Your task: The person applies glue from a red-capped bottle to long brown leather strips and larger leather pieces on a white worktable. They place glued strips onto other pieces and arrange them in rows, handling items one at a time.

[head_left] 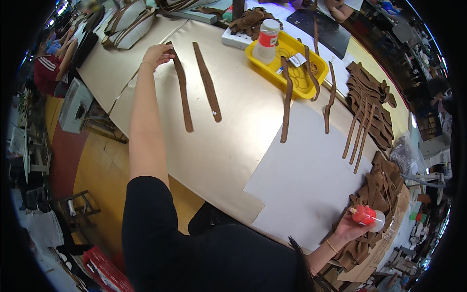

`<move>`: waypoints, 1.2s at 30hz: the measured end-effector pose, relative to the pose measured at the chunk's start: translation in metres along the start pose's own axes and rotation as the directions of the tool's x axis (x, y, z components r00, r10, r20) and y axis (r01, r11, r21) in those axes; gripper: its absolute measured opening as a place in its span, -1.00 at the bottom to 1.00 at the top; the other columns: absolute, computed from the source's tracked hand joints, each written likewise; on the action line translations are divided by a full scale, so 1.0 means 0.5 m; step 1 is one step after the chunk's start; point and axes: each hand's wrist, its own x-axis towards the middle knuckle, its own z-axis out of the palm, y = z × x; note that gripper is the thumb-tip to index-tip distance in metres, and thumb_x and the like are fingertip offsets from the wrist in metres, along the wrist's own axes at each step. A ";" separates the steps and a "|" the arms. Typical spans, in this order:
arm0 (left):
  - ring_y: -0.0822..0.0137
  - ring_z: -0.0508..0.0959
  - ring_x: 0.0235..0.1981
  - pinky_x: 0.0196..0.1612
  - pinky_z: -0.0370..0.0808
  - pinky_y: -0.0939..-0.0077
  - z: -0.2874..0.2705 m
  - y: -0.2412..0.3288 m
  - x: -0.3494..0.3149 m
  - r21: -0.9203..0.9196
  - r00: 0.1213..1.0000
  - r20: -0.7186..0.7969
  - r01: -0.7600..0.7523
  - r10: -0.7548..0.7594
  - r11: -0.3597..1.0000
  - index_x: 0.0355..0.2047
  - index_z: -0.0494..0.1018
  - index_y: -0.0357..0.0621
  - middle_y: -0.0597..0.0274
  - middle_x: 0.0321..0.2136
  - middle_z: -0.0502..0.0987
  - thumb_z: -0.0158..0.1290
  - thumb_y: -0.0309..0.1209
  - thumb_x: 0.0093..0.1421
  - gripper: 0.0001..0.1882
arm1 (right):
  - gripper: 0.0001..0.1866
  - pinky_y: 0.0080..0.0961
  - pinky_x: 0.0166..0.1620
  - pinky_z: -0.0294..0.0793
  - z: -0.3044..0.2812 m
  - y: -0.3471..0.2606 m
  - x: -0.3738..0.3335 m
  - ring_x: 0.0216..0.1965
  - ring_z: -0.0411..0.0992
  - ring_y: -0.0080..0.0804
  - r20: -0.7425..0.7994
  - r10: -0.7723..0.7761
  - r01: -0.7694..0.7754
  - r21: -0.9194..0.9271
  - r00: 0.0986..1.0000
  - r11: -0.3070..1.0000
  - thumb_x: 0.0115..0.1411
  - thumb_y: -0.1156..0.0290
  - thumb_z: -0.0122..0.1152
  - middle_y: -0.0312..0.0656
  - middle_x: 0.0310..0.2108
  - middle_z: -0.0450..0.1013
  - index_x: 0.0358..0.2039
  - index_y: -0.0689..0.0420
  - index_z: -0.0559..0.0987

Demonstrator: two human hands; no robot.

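Observation:
At the far left of the table, my left hand [154, 56] is closed on the upper end of a long brown strip [182, 85], which lies along the table surface. A second brown strip [206, 82] lies just to its right, apart from it. Low on the right, my right hand [346, 228] grips a small squeeze bottle [366, 216] with a red top and a clear body, tilted on its side. Beneath and beyond that hand spreads a heap of brown strips [381, 182]. More single strips [287, 102] lie between the two hands.
A yellow tray [252, 54] at the back holds a clear jar [267, 41] with a red label. Grey sheet [306, 170] covers the table's right part. Another brown pile [372, 90] lies far right. White padded pieces [130, 24] sit at the back left. Other people work nearby.

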 end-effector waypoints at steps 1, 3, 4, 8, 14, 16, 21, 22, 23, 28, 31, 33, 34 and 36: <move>0.34 0.62 -0.40 -0.48 0.53 0.57 -0.006 0.005 0.019 -0.041 0.993 -0.113 -0.036 0.031 0.999 -0.05 0.37 -0.29 0.15 -0.38 0.53 0.18 -0.30 0.10 -0.53 | -0.27 -0.38 -0.36 0.50 -0.004 0.003 0.005 -0.23 0.43 -0.33 0.007 0.023 -0.023 0.009 1.000 1.000 0.06 -0.17 0.20 -0.20 -0.19 0.42 -0.01 0.21 0.36; 0.32 0.62 -0.45 -0.57 0.52 0.60 0.011 0.022 0.043 0.097 0.915 -0.358 -0.161 0.186 0.982 0.15 0.18 -0.34 0.07 -0.36 0.52 0.19 -0.26 0.08 -0.29 | -0.26 -0.35 -0.35 0.50 -0.013 0.006 0.010 -0.22 0.42 -0.31 0.052 0.052 -0.053 0.014 0.997 0.998 0.06 -0.18 0.20 -0.20 -0.19 0.42 -0.01 0.22 0.36; 0.33 0.61 -0.49 -0.61 0.49 0.62 0.018 0.042 0.046 0.158 0.881 -0.407 -0.194 0.242 0.968 0.19 0.13 -0.33 0.05 -0.35 0.52 0.18 -0.25 0.07 -0.24 | -0.26 -0.33 -0.34 0.51 -0.021 0.003 0.008 -0.22 0.42 -0.31 0.068 0.062 -0.063 0.016 0.996 0.998 0.06 -0.18 0.19 -0.21 -0.20 0.41 -0.01 0.22 0.35; 0.43 0.52 -0.52 -0.53 0.42 0.60 0.072 0.105 0.013 0.342 0.812 -0.268 -0.423 0.519 0.839 0.19 0.20 -0.16 0.10 -0.27 0.53 0.15 -0.20 0.11 -0.32 | -0.22 -0.36 -0.35 0.48 -0.004 0.013 0.010 -0.24 0.40 -0.29 -0.082 0.064 -0.060 0.057 0.995 0.997 0.01 -0.18 0.23 -0.15 -0.22 0.40 -0.01 0.26 0.35; 0.45 0.50 -0.27 -0.24 0.43 0.58 0.400 0.164 -0.216 0.275 0.653 0.388 -0.755 0.650 0.595 0.18 0.24 -0.01 0.16 -0.06 0.45 0.06 -0.27 0.22 -0.48 | -0.27 -0.28 -0.17 0.46 -0.024 -0.018 0.024 -0.22 0.41 -0.25 -0.036 0.008 -0.001 0.191 0.999 0.982 0.03 -0.20 0.22 -0.17 -0.18 0.40 -0.06 0.20 0.36; 0.46 0.48 -0.25 -0.22 0.43 0.59 0.531 0.158 -0.320 0.151 0.470 0.603 -0.860 0.644 0.487 0.18 0.25 -0.03 0.19 -0.06 0.44 0.06 -0.34 0.22 -0.49 | -0.23 -0.27 -0.17 0.46 -0.053 -0.043 0.021 -0.23 0.41 -0.26 -0.024 -0.062 0.065 0.191 0.998 0.979 0.01 -0.26 0.20 -0.16 -0.20 0.41 -0.06 0.20 0.37; 0.37 0.48 -0.22 -0.14 0.44 0.56 0.841 0.092 -0.582 -0.095 0.056 0.894 -0.946 0.444 0.310 0.04 0.38 -0.10 0.20 -0.05 0.42 0.07 -0.36 0.19 -0.61 | -0.19 -0.26 -0.20 0.47 -0.146 -0.137 -0.030 -0.24 0.43 -0.27 -0.123 -0.162 0.184 0.195 0.979 0.963 -0.01 -0.33 0.16 -0.15 -0.25 0.43 -0.06 0.19 0.39; 0.33 0.49 -0.22 -0.14 0.45 0.54 0.887 0.081 -0.621 -0.153 -0.022 0.908 -0.947 0.418 0.283 -0.01 0.42 -0.12 0.17 -0.06 0.42 0.07 -0.34 0.19 -0.65 | -0.18 -0.26 -0.20 0.47 -0.162 -0.150 -0.034 -0.24 0.43 -0.27 -0.169 -0.181 0.214 0.205 0.969 0.955 -0.02 -0.34 0.15 -0.15 -0.26 0.43 -0.06 0.19 0.39; 0.33 0.50 -0.20 -0.14 0.45 0.53 0.939 0.065 -0.647 -0.215 -0.095 0.908 -0.942 0.407 0.258 -0.03 0.44 -0.13 0.15 -0.06 0.42 0.08 -0.34 0.18 -0.65 | -0.19 -0.27 -0.22 0.46 -0.182 -0.164 -0.039 -0.24 0.42 -0.29 -0.155 -0.204 0.232 0.194 0.967 0.953 -0.01 -0.35 0.14 -0.16 -0.26 0.43 -0.07 0.17 0.39; 0.36 0.57 -0.32 -0.26 0.50 0.52 1.168 -0.023 -0.729 -0.110 0.061 0.939 -0.879 0.339 0.463 -0.06 0.44 -0.23 0.07 -0.13 0.43 0.06 -0.39 0.19 -0.68 | -0.22 -0.33 -0.26 0.43 -0.242 -0.183 -0.060 -0.27 0.40 -0.32 -0.294 -0.200 0.271 0.225 0.934 0.936 0.01 -0.35 0.10 -0.20 -0.29 0.40 -0.10 0.15 0.40; 0.37 0.58 -0.41 -0.40 0.51 0.53 1.250 -0.051 -0.731 0.000 0.194 0.944 -0.808 0.267 0.589 -0.03 0.35 -0.26 0.08 -0.20 0.45 0.01 -0.43 0.22 -0.68 | -0.24 -0.36 -0.26 0.43 -0.262 -0.184 -0.066 -0.28 0.39 -0.33 -0.310 -0.177 0.257 0.240 0.934 0.936 0.04 -0.35 0.05 -0.21 -0.28 0.41 -0.11 0.15 0.42; 0.37 0.57 -0.43 -0.47 0.50 0.53 1.267 -0.041 -0.743 0.137 0.285 0.958 -0.558 0.034 0.819 -0.02 0.28 -0.24 0.09 -0.23 0.45 -0.02 -0.46 0.23 -0.68 | -0.24 -0.36 -0.26 0.42 -0.260 -0.182 -0.065 -0.29 0.40 -0.33 -0.324 -0.160 0.244 0.237 0.932 0.941 0.04 -0.36 0.06 -0.22 -0.30 0.41 -0.12 0.14 0.41; 0.37 0.57 -0.44 -0.51 0.49 0.54 1.268 -0.030 -0.752 0.216 0.299 0.950 -0.406 -0.094 0.888 -0.01 0.25 -0.23 0.09 -0.25 0.45 -0.03 -0.47 0.24 -0.69 | -0.24 -0.36 -0.26 0.42 -0.260 -0.180 -0.064 -0.30 0.41 -0.34 -0.333 -0.150 0.236 0.236 0.931 0.943 0.03 -0.36 0.06 -0.22 -0.31 0.42 -0.12 0.14 0.41; 0.37 0.57 -0.49 -0.58 0.47 0.56 1.274 -0.027 -0.757 0.219 0.296 0.947 -0.315 -0.124 0.923 -0.03 0.21 -0.24 0.09 -0.27 0.45 -0.03 -0.53 0.22 -0.68 | -0.23 -0.36 -0.26 0.42 -0.266 -0.175 -0.057 -0.30 0.41 -0.34 -0.316 -0.148 0.234 0.253 0.937 0.939 0.02 -0.37 0.06 -0.23 -0.32 0.42 -0.12 0.14 0.41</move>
